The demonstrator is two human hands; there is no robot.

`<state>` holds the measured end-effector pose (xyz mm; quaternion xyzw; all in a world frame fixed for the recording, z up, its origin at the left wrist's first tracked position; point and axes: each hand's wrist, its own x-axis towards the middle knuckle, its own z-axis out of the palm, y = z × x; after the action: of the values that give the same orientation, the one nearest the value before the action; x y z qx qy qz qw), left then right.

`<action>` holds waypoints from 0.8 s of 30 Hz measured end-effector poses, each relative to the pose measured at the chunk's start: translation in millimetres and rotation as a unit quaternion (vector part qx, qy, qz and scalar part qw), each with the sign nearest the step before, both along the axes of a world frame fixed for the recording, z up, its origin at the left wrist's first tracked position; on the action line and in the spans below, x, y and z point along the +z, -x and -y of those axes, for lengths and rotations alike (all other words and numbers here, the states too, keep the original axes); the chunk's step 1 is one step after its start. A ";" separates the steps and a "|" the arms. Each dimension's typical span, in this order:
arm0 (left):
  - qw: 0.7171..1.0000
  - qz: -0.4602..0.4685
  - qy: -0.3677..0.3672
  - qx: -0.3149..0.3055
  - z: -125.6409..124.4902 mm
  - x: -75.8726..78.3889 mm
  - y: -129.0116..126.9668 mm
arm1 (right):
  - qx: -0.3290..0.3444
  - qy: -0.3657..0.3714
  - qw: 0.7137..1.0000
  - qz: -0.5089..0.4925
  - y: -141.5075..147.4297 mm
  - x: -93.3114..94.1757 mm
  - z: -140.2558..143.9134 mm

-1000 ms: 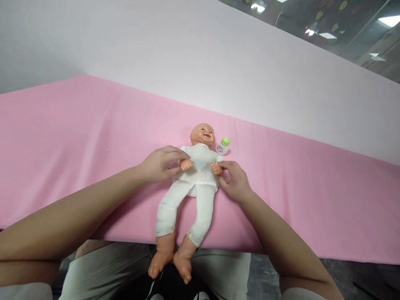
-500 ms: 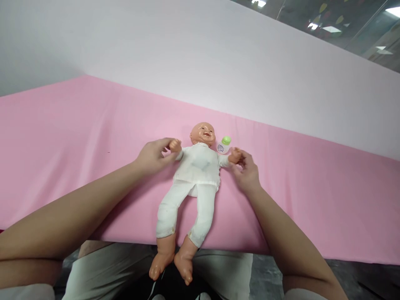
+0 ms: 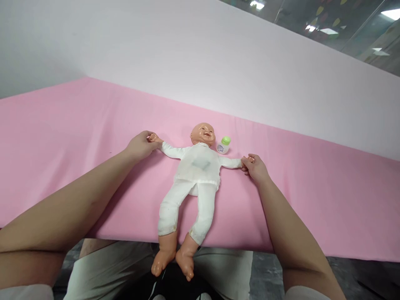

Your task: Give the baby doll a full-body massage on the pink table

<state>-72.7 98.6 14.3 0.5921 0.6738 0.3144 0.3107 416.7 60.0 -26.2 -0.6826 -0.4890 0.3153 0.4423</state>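
A: Start close. What sits along the bottom of the frame?

B: Pale trousers (image 3: 106,266), with shoe tips (image 3: 204,296) at the very bottom edge. Dark floor (image 3: 265,271) to the right of them. One pale sleeve (image 3: 28,291) in the lower left corner, its mate at lower right.

A: And the subject?

B: A doll (image 3: 195,175), face up, centre frame, on a pink worktop (image 3: 312,187). Its bare plastic feet (image 3: 164,254) project past the near edge, over the lap. White cloth legs and top; grey smudge (image 3: 201,165) on the chest. Arms spread out to both sides.

A: The person's grip?

B: Left hand (image 3: 146,144), left of centre: thumb and fingers curled together round the doll's wrist and hand. Right hand (image 3: 252,163), right of centre, a little lower in the frame: fingers drawn in, pinching the doll's other hand. Some of those fingertips are hidden.

A: Anything else on the surface?

B: Tiny dark fleck (image 3: 110,152), just above the left forearm; too small to identify. Small clear bottle (image 3: 223,146), lime-green cap, printed label unreadable, near the doll's head on its right side in the frame.

A: Far side?

B: White wall (image 3: 187,50) rising behind the worktop. Above it, upper right, a dark glass panel (image 3: 312,25) showing bright light patches and leaf-like spots.
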 end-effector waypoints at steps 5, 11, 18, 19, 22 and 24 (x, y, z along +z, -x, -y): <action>0.987 0.086 -0.129 -0.027 19.7 5.8 -21.1 | 0.028 -0.211 0.977 0.011 44.4 17.4 24.9; 0.926 0.002 -0.257 -0.275 58.9 14.0 -57.6 | 0.295 -0.338 0.843 0.298 111.2 29.1 66.1; 0.860 -0.086 -0.313 -0.394 64.3 -0.1 -68.5 | 0.349 -0.373 0.777 0.367 122.0 26.9 64.6; 0.865 -0.088 -0.312 -0.384 64.0 -0.6 -68.5 | 0.347 -0.374 0.780 0.362 120.8 26.6 64.2; 0.891 -0.082 -0.303 -0.329 64.2 2.1 -66.4 | 0.305 -0.372 0.811 0.333 115.5 24.5 63.7; 0.913 -0.084 -0.296 -0.266 63.5 5.4 -62.9 | 0.241 -0.352 0.853 0.300 109.0 22.1 62.2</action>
<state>-9.8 35.1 19.7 0.8387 0.3908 0.3542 0.1356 307.7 -2.3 -4.1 -0.4038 -0.8253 -0.0009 0.3948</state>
